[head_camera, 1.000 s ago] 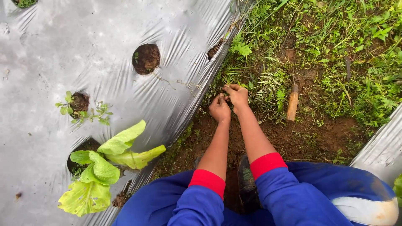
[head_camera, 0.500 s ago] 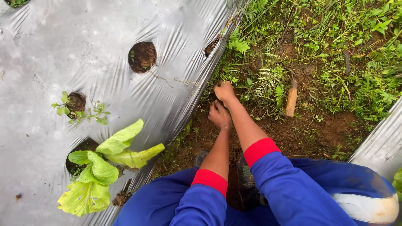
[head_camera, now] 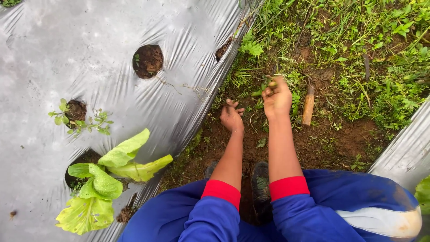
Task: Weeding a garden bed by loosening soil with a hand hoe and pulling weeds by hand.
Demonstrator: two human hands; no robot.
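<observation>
1. the right hand (head_camera: 277,96) is curled shut around a small tuft of green weeds (head_camera: 264,87); the stems poke out to the left of the fingers (head_camera: 271,91), long axis running roughly sideways, and how much is bunched inside the fist is hidden.
2. the left hand (head_camera: 231,117) sits low on the bare soil strip (head_camera: 322,143), fingers bent and loosely spread against the ground; whether it grips anything cannot be told, since the fingertips are turned away.
3. both forearms come up from blue sleeves with red cuffs (head_camera: 220,192); the legs are cut off by the bottom edge, and dark boots (head_camera: 261,188) show only partly between the arms.
4. a wooden tool handle (head_camera: 308,107) lies on the soil just right of the right hand, pointing up and down the view, its working end lost in the grass.
5. the silver plastic mulch (head_camera: 53,54) covers the bed on the left, its edge running diagonally just beside the left hand; another sheet is cut off at the right.
6. open ground lies between the two sheets, crowded by grass and weeds higher up.
7. a leafy green plant (head_camera: 105,179) fills one mulch hole, well apart from both hands.
</observation>
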